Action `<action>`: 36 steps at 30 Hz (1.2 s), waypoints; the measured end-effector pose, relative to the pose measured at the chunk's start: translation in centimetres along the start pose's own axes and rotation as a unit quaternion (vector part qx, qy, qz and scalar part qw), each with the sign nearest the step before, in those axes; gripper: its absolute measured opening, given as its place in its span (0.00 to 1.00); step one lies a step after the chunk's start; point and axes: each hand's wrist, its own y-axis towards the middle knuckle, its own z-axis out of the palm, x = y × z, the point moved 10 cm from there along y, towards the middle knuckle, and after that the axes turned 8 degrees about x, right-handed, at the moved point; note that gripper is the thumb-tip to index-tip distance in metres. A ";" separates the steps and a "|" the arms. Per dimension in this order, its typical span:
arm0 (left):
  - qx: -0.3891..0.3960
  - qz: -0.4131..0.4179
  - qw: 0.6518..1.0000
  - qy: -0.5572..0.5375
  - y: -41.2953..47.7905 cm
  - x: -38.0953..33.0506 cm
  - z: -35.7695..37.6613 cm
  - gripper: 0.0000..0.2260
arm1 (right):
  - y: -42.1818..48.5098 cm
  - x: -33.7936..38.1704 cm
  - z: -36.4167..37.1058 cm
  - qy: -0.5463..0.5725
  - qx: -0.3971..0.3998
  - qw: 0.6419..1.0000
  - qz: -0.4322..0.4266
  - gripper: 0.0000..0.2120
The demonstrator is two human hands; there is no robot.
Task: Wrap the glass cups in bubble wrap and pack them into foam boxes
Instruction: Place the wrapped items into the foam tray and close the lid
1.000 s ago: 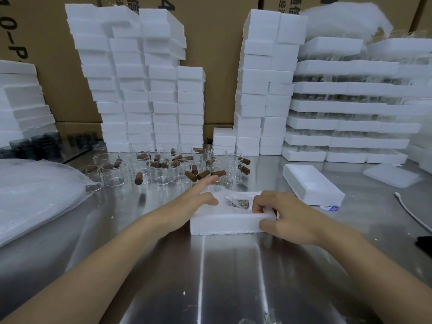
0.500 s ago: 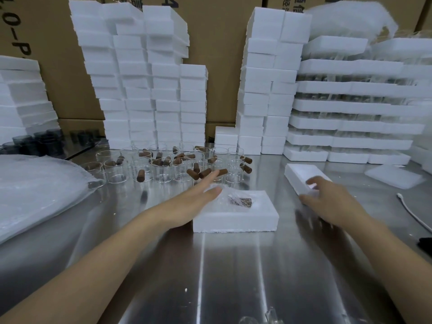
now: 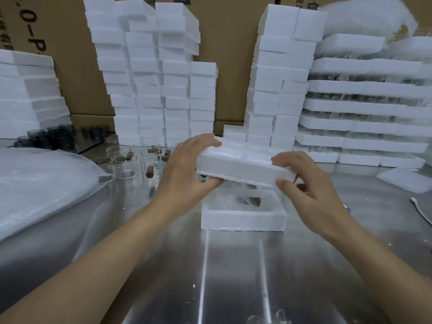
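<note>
I grip a white foam lid [image 3: 243,168] by its ends, my left hand [image 3: 187,174] and right hand [image 3: 306,181] curled round it. Just below my hands the open foam box [image 3: 243,219] holds a bubble-wrapped cup [image 3: 247,200].

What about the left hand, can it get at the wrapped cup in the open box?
Probably not at once: the left hand grips the foam lid, which hangs over the open box and the wrapped cup.
</note>
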 end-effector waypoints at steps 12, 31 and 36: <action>0.024 -0.246 0.902 -0.353 -0.6 2.5 2.1 0.20 | 0.2 -2.2 -0.7 0.161 -0.022 0.984 0.077 0.22; 0.060 -0.353 0.904 -0.235 -2.6 8.3 5.0 0.24 | -1.6 -10.1 2.8 0.215 0.028 0.920 0.326 0.09; 0.082 -0.392 0.868 -0.294 -3.0 9.1 6.6 0.20 | -1.8 -10.5 3.6 0.246 0.029 0.905 0.346 0.09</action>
